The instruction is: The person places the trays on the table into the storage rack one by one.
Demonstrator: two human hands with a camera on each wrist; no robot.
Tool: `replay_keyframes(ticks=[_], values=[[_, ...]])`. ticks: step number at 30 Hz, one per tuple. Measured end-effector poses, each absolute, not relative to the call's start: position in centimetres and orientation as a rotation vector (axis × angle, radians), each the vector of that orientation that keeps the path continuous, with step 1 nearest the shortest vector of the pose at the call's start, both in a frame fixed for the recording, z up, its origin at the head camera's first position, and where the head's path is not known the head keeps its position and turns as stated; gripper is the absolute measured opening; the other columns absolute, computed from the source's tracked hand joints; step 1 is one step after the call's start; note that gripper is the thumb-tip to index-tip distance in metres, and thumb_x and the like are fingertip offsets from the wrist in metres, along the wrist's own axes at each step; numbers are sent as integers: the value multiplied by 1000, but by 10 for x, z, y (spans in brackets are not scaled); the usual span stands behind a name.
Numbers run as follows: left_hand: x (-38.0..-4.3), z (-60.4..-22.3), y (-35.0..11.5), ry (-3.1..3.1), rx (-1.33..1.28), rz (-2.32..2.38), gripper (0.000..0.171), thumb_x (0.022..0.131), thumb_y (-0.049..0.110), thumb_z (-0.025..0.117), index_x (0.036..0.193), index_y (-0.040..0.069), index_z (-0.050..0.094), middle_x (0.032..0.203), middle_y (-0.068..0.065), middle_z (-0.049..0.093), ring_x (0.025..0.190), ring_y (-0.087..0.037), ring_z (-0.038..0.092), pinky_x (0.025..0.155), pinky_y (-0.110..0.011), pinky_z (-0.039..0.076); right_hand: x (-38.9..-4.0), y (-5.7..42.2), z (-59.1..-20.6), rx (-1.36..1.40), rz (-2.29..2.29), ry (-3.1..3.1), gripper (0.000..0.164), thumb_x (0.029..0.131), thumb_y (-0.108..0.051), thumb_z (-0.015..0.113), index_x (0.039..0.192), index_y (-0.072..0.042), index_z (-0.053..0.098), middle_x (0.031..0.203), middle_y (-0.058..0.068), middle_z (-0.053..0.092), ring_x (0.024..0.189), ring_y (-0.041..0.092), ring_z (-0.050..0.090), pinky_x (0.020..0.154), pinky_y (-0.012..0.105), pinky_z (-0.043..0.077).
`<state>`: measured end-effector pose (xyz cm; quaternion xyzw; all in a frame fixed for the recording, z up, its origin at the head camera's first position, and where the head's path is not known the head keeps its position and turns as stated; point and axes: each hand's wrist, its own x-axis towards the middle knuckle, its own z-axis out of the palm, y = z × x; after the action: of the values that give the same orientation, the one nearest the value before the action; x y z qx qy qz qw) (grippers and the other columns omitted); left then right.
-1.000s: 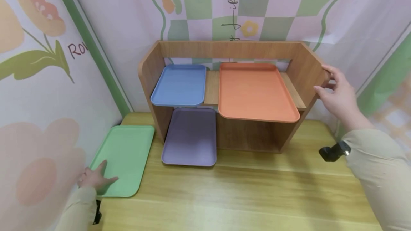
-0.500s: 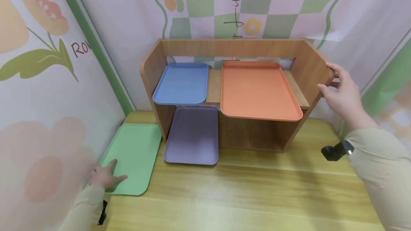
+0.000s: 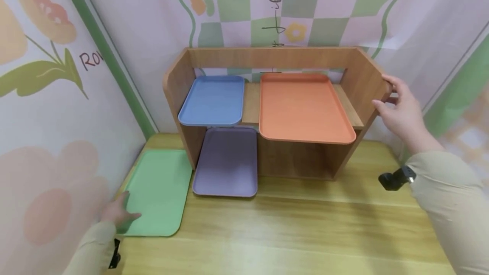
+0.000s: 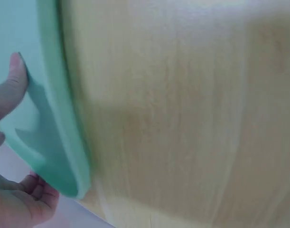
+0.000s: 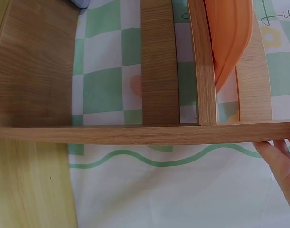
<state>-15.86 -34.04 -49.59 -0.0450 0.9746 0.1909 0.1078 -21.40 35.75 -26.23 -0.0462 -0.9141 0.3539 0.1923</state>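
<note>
My left hand (image 3: 117, 212) holds the light green tray (image 3: 162, 190) by its near left edge, low beside the shelf. In the left wrist view the thumb (image 4: 15, 80) lies over the tray and the other fingers curl at its outer edge. My right hand (image 3: 408, 116) grips the front edge of the wooden shelf's (image 3: 273, 58) right side panel, thumb on the inner side. A blue tray (image 3: 213, 101) and a larger orange tray (image 3: 303, 109) rest on the upper board, their fronts jutting past it. Below the blue one, a purple tray (image 3: 227, 164) sticks out of the lower compartment.
The shelf stands at the back of a light wood table (image 3: 267, 232). Behind it hangs a checkered, printed cloth (image 3: 298, 1). A flower-printed wall (image 3: 49, 118) runs close along the left, right beside my left hand.
The green tray has slid to the right with my left hand, and its right edge now comes up to the shelf's left side. My right hand keeps its grip; the other trays stay put.
</note>
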Motion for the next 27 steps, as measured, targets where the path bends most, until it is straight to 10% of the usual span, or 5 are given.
replay_keyframes(ticks=[10,15,21,27], values=[[-156,-494,-347,2836,-146,778,97,73,21,80,137,-18,18,137,-43,23,122,-60,28,103,-66,31,-218,356,-259,-101,977,-2564,65,94,-14,53,151,-24,22,127,20,36,119,51,45,52,-2,38],[-156,-487,-351,2771,-49,978,79,79,2,69,136,-18,18,129,-47,25,113,-61,39,93,-60,45,-218,356,-255,-91,977,-2565,65,94,-13,52,151,-24,21,133,25,34,118,52,44,52,-2,37],[-155,-466,-358,2517,-14,1272,80,85,-4,60,144,-13,6,108,-39,54,90,-28,63,70,-29,56,-216,356,-254,-91,972,-2557,65,94,-13,52,151,-24,22,130,24,36,116,52,45,52,-2,38],[-152,-449,-359,2339,57,1426,86,87,0,59,147,-8,-3,106,-30,61,88,-15,65,79,-28,57,-213,358,-256,-94,970,-2547,65,94,-13,53,150,-25,23,115,9,41,115,51,46,53,-2,38]])
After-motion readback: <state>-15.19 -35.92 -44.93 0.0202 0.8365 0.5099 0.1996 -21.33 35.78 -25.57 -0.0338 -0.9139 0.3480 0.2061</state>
